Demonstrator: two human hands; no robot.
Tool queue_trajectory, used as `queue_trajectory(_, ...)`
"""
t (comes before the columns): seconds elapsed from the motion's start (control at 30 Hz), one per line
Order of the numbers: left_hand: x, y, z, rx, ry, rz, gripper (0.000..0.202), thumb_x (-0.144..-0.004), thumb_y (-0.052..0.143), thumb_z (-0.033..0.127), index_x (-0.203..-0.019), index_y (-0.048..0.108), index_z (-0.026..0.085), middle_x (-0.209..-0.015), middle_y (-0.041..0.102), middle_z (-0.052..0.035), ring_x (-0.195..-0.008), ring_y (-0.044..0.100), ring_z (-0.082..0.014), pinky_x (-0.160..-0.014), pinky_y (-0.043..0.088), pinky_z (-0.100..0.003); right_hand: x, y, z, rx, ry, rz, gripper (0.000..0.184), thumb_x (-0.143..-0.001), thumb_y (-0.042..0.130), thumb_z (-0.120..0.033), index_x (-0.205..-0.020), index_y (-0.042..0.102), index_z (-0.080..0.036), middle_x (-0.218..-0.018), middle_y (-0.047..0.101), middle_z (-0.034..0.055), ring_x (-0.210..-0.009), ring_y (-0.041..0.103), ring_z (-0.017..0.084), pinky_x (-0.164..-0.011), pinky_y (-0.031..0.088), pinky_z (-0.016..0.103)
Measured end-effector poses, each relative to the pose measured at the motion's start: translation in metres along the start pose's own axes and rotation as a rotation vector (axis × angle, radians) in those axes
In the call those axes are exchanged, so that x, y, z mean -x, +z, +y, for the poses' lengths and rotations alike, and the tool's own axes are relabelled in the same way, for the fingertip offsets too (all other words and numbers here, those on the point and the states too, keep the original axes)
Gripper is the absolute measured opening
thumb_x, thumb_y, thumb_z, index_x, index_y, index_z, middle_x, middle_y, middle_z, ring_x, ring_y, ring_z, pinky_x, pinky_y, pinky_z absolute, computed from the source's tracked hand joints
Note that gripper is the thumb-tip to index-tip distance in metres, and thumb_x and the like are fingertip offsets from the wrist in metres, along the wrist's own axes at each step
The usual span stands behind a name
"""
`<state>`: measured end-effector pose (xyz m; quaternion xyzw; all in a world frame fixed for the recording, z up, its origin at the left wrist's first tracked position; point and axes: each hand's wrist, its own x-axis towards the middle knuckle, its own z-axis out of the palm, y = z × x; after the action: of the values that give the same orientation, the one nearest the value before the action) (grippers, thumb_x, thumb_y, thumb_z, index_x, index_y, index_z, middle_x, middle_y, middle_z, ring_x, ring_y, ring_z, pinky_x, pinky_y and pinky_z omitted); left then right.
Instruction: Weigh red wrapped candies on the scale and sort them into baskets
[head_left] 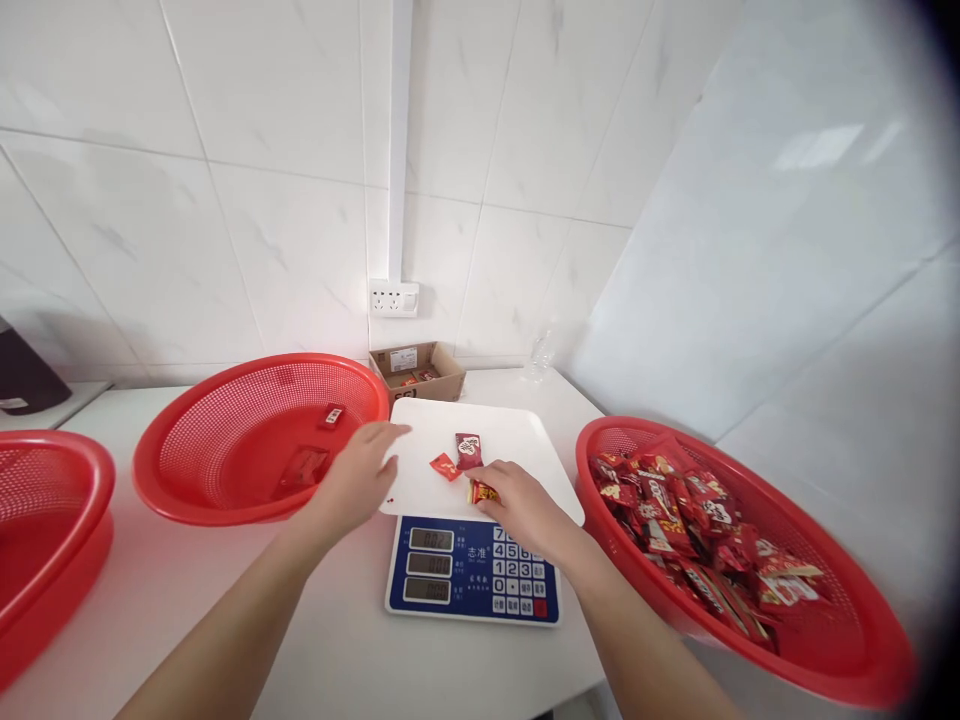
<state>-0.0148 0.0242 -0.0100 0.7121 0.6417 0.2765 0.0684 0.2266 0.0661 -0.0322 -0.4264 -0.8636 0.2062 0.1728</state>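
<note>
My left hand (361, 470) hovers at the left edge of a white weighing tray (427, 415), thumb and fingers apart with nothing between them. On the tray's near right part, my right hand (519, 500) has its fingers closed on a red-and-yellow snack packet (481, 491). Just beyond it lie a dark red packet (469, 450) with white lettering and a small orange-red packet (445, 466). Below the tray, the blue keypad panel of the digital scale (474, 585) faces me; my right wrist partly covers its keys.
On the right, a red basket (600, 440) holds many snack packets. Another red basket (161, 480), with a few packets inside, stands left of the scale; a third (45, 590) is cut off at far left. Behind are a cardboard box (442, 385) and a clear plastic object (538, 358).
</note>
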Motion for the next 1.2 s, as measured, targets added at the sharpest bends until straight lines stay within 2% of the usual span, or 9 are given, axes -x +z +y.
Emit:
queue_trajectory(0.2,-0.022,0.040,0.020,-0.054,0.225,-0.234,0.030,-0.085,0.048,0.010,-0.111,0.061,0.018,-0.114,0.064,-0.0077,-0.114,0.054,-0.0215,-0.097,0.045,-0.039,-0.027,-0.010,0.003,-0.052,0.088,0.242,0.040,-0.082,0.052,-0.015,-0.121,0.057,-0.021,-0.114,0.058,0.0078,-0.107,0.058,0.018,-0.096,0.042,0.034)
queue_trajectory(0.27,-0.030,0.048,0.026,-0.087,0.262,-0.276,0.021,-0.088,0.054,0.020,-0.106,0.061,0.016,-0.112,0.063,-0.0078,-0.109,0.056,-0.0220,-0.094,0.046,-0.044,-0.041,-0.008,0.002,-0.015,0.117,0.248,0.036,-0.083,0.050,-0.015,-0.118,0.058,-0.019,-0.118,0.057,0.0097,-0.109,0.057,0.018,-0.097,0.041,0.034)
queue_trajectory(0.37,-0.036,0.053,0.032,-0.126,0.270,-0.303,0.028,-0.088,0.056,0.034,-0.110,0.058,0.016,-0.116,0.060,-0.0083,-0.104,0.058,-0.0212,-0.089,0.049,-0.045,-0.057,0.000,0.002,0.027,0.128,0.165,0.030,-0.082,0.053,-0.017,-0.110,0.063,-0.018,-0.113,0.062,0.0108,-0.106,0.058,0.020,-0.093,0.043,0.034)
queue_trajectory(0.6,-0.013,0.023,0.022,-0.140,0.045,-0.244,0.017,-0.088,0.052,0.030,-0.097,0.059,0.017,-0.093,0.063,-0.0047,-0.080,0.061,-0.0171,-0.068,0.050,-0.032,-0.061,0.010,0.003,0.019,0.168,0.077,0.032,-0.073,0.060,-0.016,-0.103,0.065,-0.023,-0.104,0.064,0.0068,-0.089,0.063,0.020,-0.081,0.046,0.033)
queue_trajectory(0.7,0.001,0.000,0.003,-0.131,-0.069,-0.165,0.013,-0.086,0.049,0.026,-0.095,0.056,0.020,-0.094,0.064,-0.0061,-0.082,0.061,-0.0206,-0.062,0.046,-0.030,-0.064,0.010,0.004,-0.039,0.192,0.064,0.030,-0.065,0.060,-0.009,-0.091,0.066,-0.022,-0.103,0.063,0.0060,-0.080,0.063,0.018,-0.075,0.049,0.031)
queue_trajectory(0.8,0.011,-0.017,-0.023,-0.131,-0.192,-0.086,0.016,-0.086,0.045,0.028,-0.098,0.055,0.021,-0.099,0.065,-0.0083,-0.086,0.062,-0.0235,-0.061,0.044,-0.031,-0.074,0.010,-0.004,-0.129,0.183,0.065,0.027,-0.060,0.059,-0.005,-0.082,0.065,-0.020,-0.100,0.066,0.0046,-0.087,0.063,0.019,-0.077,0.049,0.031)
queue_trajectory(0.97,0.016,-0.027,-0.054,-0.124,-0.295,-0.050,0.029,-0.088,0.039,0.034,-0.108,0.055,0.021,-0.109,0.065,-0.0115,-0.095,0.063,-0.0262,-0.066,0.047,-0.032,-0.110,0.015,-0.048,-0.334,0.103,0.076,0.026,-0.066,0.061,-0.011,-0.090,0.064,-0.020,-0.099,0.069,0.0007,-0.084,0.065,0.015,-0.073,0.051,0.026)
queue_trajectory(1.1,0.019,-0.027,-0.049,-0.115,-0.321,-0.045,0.045,-0.089,0.035,0.043,-0.128,0.045,0.023,-0.121,0.061,-0.0137,-0.105,0.061,-0.0288,-0.067,0.049,-0.034,-0.144,0.027,-0.090,-0.419,0.023,0.126,0.028,-0.080,0.059,-0.030,-0.105,0.060,-0.018,-0.106,0.067,0.0049,-0.094,0.063,0.016,-0.080,0.050,0.029)
queue_trajectory(1.2,0.029,-0.027,-0.048,-0.096,-0.317,-0.052,0.056,-0.088,0.035,0.049,-0.140,0.030,0.027,-0.121,0.062,-0.0126,-0.102,0.063,-0.0271,-0.065,0.051,-0.032,-0.150,0.036,-0.109,-0.416,-0.036,0.131,0.039,-0.084,0.056,-0.035,-0.119,0.056,-0.016,-0.123,0.059,0.0113,-0.106,0.059,0.018,-0.088,0.048,0.033)
